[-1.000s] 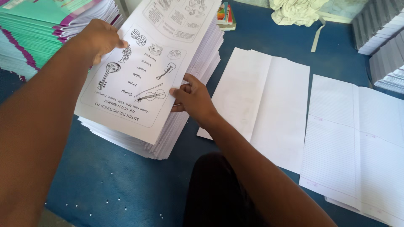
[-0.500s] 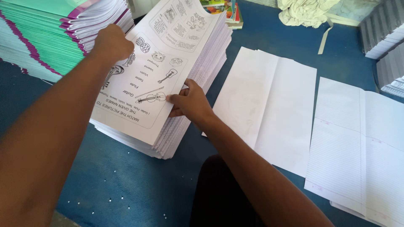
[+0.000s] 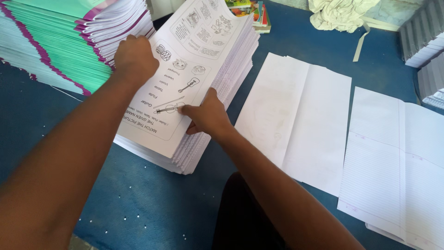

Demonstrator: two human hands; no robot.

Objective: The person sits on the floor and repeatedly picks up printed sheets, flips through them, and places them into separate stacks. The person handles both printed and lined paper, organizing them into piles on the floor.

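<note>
Both hands were down on the printed sheet (image 3: 185,74), the top leaf of a thick stack of white pages (image 3: 217,115) on the blue table (image 3: 138,203). The left hand (image 3: 135,58) gripped the sheet's left edge, fingers curled over it, right beside the big pile of green and purple-edged booklets (image 3: 60,41). The right hand (image 3: 208,115) pressed on the sheet's near right edge, thumb stretched onto the line drawings, fingers bent down along the side of the stack. To the right lay a folded blank sheet (image 3: 296,115), and beyond it a ruled sheet (image 3: 397,162), each flat on the table. Up top sat a crumpled white cloth (image 3: 340,14) and some colourful books (image 3: 252,11)
</note>
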